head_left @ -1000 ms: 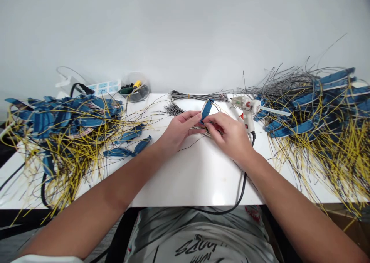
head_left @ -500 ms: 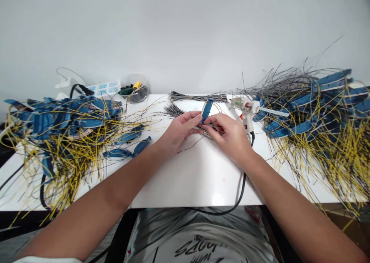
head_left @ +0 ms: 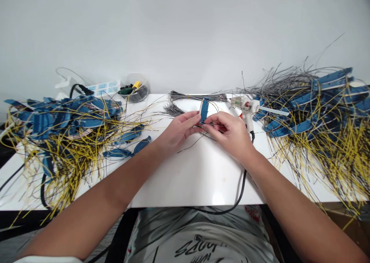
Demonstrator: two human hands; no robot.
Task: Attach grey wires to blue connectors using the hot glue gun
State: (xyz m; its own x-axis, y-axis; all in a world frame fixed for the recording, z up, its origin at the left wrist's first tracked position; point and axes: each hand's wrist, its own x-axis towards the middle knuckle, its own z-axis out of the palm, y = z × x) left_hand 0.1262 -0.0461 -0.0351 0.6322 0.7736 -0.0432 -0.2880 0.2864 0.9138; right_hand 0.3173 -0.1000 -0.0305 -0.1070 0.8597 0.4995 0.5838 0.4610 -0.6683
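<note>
A small blue strip with a pale edge stands nearly upright between my hands, above the middle of the table. My left hand pinches its lower left side between thumb and fingers. At the lower end of the strip, my right hand has thumb and forefinger pressed together on a thin dark wire, whose far part is hidden by the fingers. Behind and below the hands lie bundles of grey wires. Just right of my right hand is a hot glue gun with a white glue stick in its back.
Blue pieces with yellow and black wires form a left pile and a right pile. A clear bowl and a power strip stand at the back left. A black cable runs over the front edge of the white table.
The blue strip has shifted slightly left and turned more upright, its pale edge showing more. Both hands keep nearly the same place and grip.
</note>
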